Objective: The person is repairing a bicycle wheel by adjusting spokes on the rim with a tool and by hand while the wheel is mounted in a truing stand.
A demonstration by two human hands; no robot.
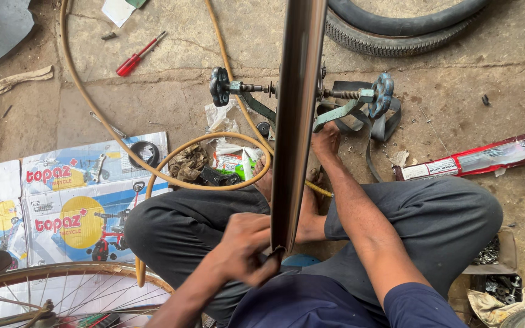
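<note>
Two hands: both on one bare wheel rim (296, 121), seen edge-on down the middle of the view
Rim position: upright between the knees, its axle clamped in a green truing stand (341, 109) on the concrete floor (469, 97)
Rim handling: metal, stiff, likely light for its span; smooth polished face looks slippery, so the edges give the surer hold; probably bends out of true if forced sideways
Left hand (244, 246): fingers curled together at the near edge of the rim, pinching at something small there; what sits between the fingertips cannot be told
Right hand (325, 138): arm stretched forward, hand at the far side of the rim by the stand's arm; the rim hides the fingers, so I cannot tell whether they are apart or gripping
Nearby left: tan hose (214, 141) looped on the floor, red screwdriver (133, 61) well apart, printed carton (62, 206) laid flat, spoked wheel (74, 291) at the lower corner
Nearby right: black tyre (396, 39) at the top, long red packet (475, 159), box of small hardware (493, 267) beside the knee
</note>
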